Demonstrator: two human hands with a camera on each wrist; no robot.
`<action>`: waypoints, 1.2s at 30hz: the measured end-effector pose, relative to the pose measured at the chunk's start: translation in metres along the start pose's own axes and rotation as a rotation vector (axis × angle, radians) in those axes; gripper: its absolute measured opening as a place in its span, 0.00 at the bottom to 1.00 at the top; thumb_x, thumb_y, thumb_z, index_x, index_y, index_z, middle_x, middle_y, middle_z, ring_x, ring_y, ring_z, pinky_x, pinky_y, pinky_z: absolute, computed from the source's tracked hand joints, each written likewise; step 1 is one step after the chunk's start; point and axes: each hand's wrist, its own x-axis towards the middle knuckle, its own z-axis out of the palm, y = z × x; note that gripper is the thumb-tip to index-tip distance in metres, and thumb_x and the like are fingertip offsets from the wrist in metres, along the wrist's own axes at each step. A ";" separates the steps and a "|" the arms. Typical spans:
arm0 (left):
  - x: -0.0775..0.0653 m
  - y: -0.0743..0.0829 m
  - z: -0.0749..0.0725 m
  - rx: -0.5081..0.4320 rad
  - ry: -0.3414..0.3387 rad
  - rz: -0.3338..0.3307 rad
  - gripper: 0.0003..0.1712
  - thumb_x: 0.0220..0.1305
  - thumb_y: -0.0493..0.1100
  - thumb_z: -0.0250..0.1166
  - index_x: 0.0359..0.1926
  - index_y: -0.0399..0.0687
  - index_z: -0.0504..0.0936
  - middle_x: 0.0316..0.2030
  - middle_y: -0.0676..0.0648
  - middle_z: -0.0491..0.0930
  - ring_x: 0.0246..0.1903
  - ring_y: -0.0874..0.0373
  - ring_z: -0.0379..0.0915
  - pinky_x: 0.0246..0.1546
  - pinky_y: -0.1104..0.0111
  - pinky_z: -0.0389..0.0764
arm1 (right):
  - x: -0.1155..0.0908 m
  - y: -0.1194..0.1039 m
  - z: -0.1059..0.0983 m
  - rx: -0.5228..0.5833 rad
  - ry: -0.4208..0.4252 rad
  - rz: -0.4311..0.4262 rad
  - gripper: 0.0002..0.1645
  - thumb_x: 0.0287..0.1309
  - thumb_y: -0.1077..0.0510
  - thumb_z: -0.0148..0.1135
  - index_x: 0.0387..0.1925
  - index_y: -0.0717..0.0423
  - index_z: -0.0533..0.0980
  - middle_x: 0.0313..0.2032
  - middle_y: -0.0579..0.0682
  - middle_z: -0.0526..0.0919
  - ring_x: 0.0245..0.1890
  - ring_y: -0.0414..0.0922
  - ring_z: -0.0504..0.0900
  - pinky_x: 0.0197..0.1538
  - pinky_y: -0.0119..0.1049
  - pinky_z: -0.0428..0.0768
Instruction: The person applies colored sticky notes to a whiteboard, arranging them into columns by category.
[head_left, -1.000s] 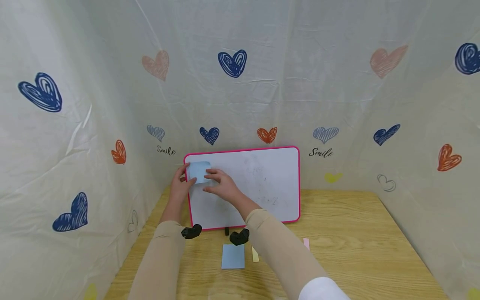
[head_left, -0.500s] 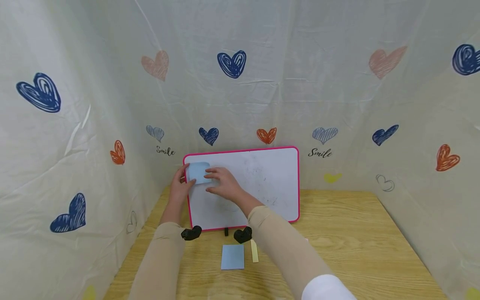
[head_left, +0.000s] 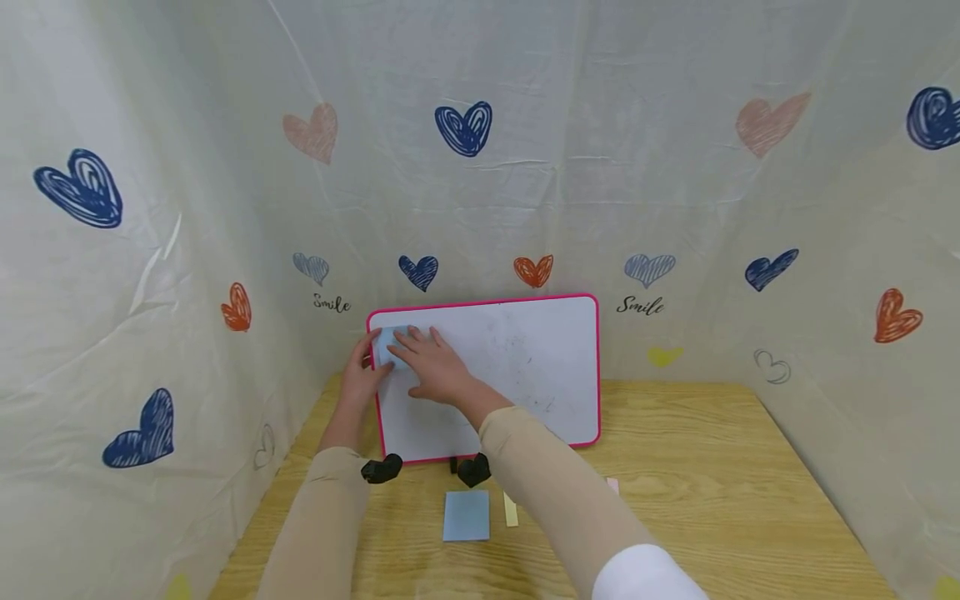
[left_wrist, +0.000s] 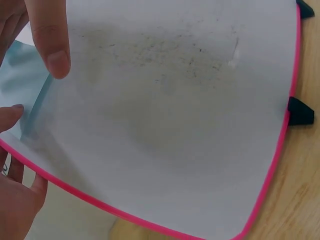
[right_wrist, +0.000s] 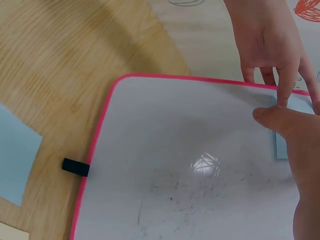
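A whiteboard (head_left: pixel 487 333) with a pink frame leans against the back curtain. At its upper left corner, a light blue sticky note (left_wrist: pixel 20 82) lies against the white surface. My left hand (head_left: pixel 357 379) grips the board's left edge, its thumb and index finger on the note's left side and other fingers behind the frame. My right hand (head_left: pixel 435 367) lies over the note's right part, fingers spread and straight, covering much of it in the head view. Its thumb (right_wrist: pixel 270 117) points away from the other fingers, over the bare board.
On the wooden table (head_left: pixel 705 483), a blue sticky note pad (head_left: pixel 467 517) sits in front of the board. Beside it lies a narrow yellow strip (head_left: pixel 511 510), and farther right a pink strip (head_left: pixel 612 485) shows past the right sleeve. Black feet (left_wrist: pixel 301 112) support the board's bottom edge.
My right hand has moved left and up from the note's right edge, its fingers now spread over the note. My left hand has stayed at the board's edge.
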 end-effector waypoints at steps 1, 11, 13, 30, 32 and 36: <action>0.000 0.000 0.000 0.012 -0.009 0.003 0.39 0.68 0.34 0.60 0.74 0.63 0.59 0.71 0.40 0.56 0.66 0.40 0.55 0.62 0.47 0.65 | 0.000 0.000 0.001 -0.006 -0.005 0.004 0.56 0.53 0.42 0.71 0.77 0.40 0.50 0.76 0.42 0.41 0.75 0.44 0.34 0.72 0.47 0.32; 0.001 -0.002 0.005 0.039 -0.046 0.018 0.42 0.65 0.33 0.62 0.75 0.61 0.57 0.70 0.38 0.56 0.63 0.38 0.58 0.59 0.46 0.68 | -0.003 0.011 0.006 -0.018 -0.058 0.053 0.65 0.49 0.38 0.72 0.78 0.42 0.42 0.76 0.44 0.32 0.75 0.45 0.28 0.71 0.47 0.30; 0.000 0.000 0.005 0.034 -0.043 0.007 0.43 0.65 0.32 0.62 0.75 0.62 0.56 0.71 0.39 0.54 0.64 0.38 0.57 0.59 0.46 0.68 | -0.005 0.012 0.006 -0.005 -0.056 0.047 0.65 0.49 0.38 0.73 0.78 0.42 0.43 0.76 0.44 0.32 0.75 0.45 0.29 0.71 0.46 0.30; -0.007 0.003 0.000 0.071 -0.064 -0.033 0.44 0.67 0.35 0.62 0.76 0.65 0.52 0.75 0.42 0.46 0.68 0.35 0.49 0.60 0.45 0.66 | -0.015 0.022 0.012 0.034 -0.039 0.066 0.66 0.48 0.36 0.73 0.78 0.44 0.42 0.76 0.46 0.30 0.74 0.48 0.26 0.71 0.45 0.28; -0.009 0.000 0.000 0.071 -0.078 -0.031 0.44 0.67 0.36 0.62 0.76 0.65 0.51 0.75 0.42 0.44 0.69 0.35 0.47 0.60 0.45 0.66 | -0.019 0.023 0.013 0.052 -0.043 0.071 0.66 0.48 0.36 0.72 0.78 0.44 0.41 0.76 0.46 0.30 0.74 0.48 0.26 0.71 0.45 0.28; -0.012 -0.006 -0.001 0.084 -0.099 -0.023 0.44 0.67 0.38 0.62 0.77 0.64 0.51 0.75 0.41 0.44 0.70 0.35 0.46 0.61 0.46 0.65 | -0.028 0.025 0.016 0.104 -0.035 0.083 0.65 0.48 0.37 0.73 0.78 0.43 0.43 0.76 0.46 0.32 0.74 0.47 0.27 0.71 0.46 0.30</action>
